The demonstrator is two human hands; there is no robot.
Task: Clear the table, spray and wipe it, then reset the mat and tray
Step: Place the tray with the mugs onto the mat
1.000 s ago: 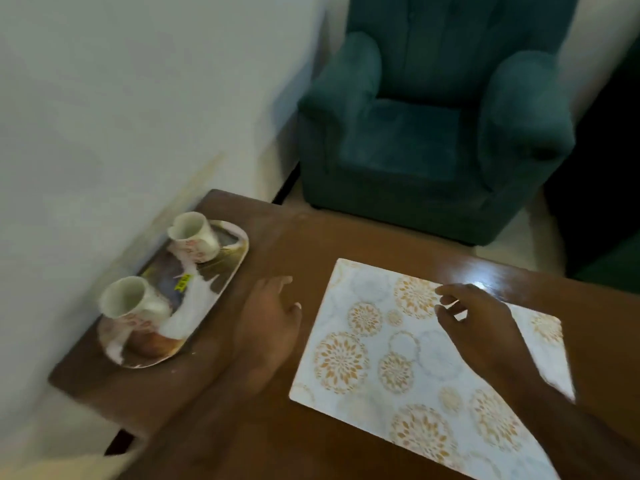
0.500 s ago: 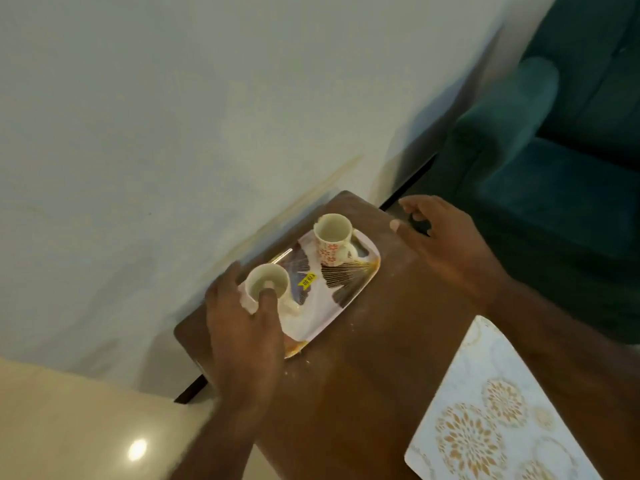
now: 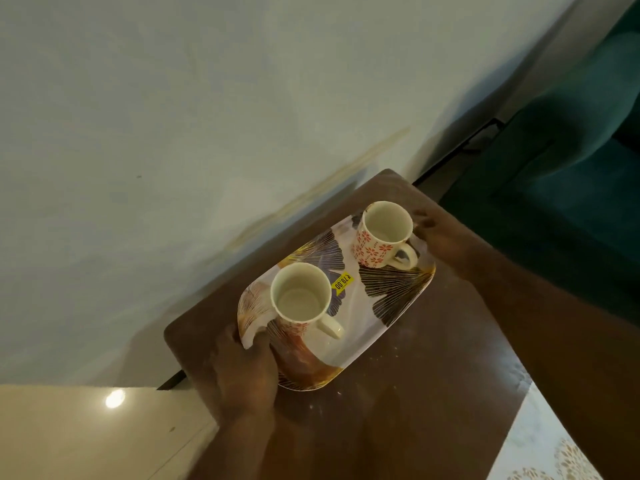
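Observation:
A patterned oblong tray (image 3: 391, 306) with a yellow price sticker lies at the far left corner of the brown wooden table (image 3: 398, 410). Two empty white mugs with red flower print stand on it: one (image 3: 300, 299) near me, one (image 3: 384, 235) farther off. My left hand (image 3: 246, 368) grips the tray's near end, thumb over the rim. My right hand (image 3: 440, 237) holds the far end behind the farther mug. A corner of the white mat with gold flowers (image 3: 550, 445) shows at the bottom right.
A pale wall (image 3: 207, 116) runs close along the table's left side. A dark green armchair (image 3: 571, 174) stands beyond the far edge. Beige floor (image 3: 86, 434) shows at the lower left. Small crumbs (image 3: 377, 356) dot the wood beside the tray.
Both hands left the mat and came to the tray. The left hand went from the near mug to the tray's near end; the right closed on the far end. My view swung left.

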